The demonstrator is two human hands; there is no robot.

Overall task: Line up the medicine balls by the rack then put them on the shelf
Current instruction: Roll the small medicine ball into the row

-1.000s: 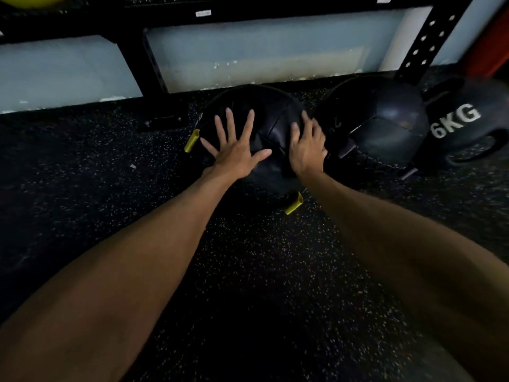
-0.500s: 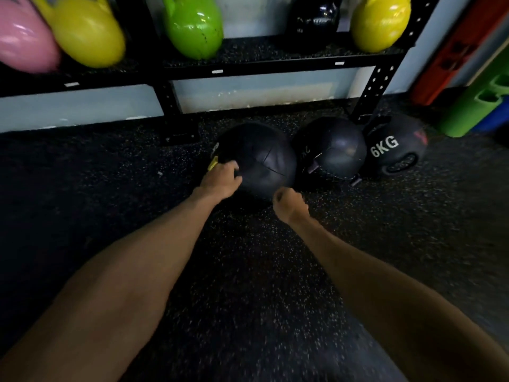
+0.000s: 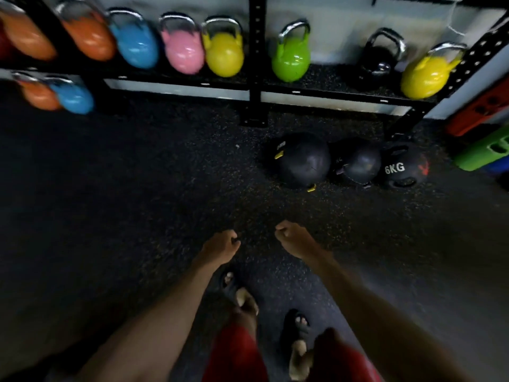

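Balls (image 3: 303, 161) look heavy and smooth-skinned, so scoop two-handed from underneath, the 6KG ball (image 3: 403, 168) by its grip slots; left hand (image 3: 220, 248) and right hand (image 3: 293, 238) fingers loosely curled, empty.

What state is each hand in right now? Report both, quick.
Left hand: open, fingers loosely curled, holding nothing.
Right hand: open, fingers loosely curled, holding nothing.
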